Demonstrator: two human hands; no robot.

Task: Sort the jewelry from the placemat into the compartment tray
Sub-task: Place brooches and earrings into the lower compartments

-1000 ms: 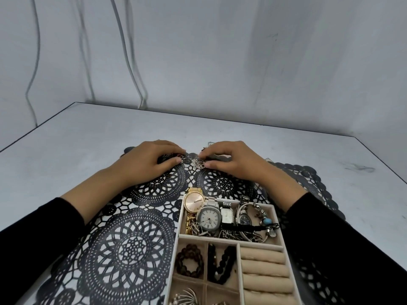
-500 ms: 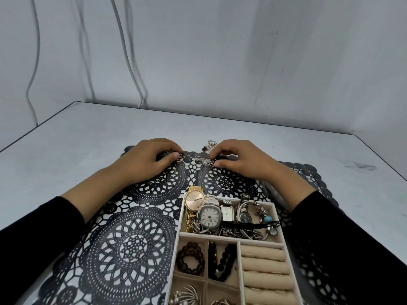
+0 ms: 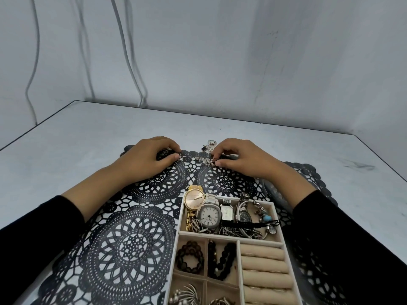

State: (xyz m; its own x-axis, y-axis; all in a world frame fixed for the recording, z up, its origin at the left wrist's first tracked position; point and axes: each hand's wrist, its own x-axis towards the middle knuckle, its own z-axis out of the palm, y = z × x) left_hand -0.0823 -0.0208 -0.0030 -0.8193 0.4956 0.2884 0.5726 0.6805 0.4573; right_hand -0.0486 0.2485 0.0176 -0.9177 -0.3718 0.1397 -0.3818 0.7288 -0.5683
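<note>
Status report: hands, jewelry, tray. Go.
Left hand pinching a small loop, right hand pinching a sparkly chain, both on placemat. Tray watch compartment crowded. More trinkets loose beyond right hand.

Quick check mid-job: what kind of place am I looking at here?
Probably a staged recording bench, not a home: a grey table against a plain wall, cables hanging down it, and just a placemat and jewelry tray laid out.
</note>
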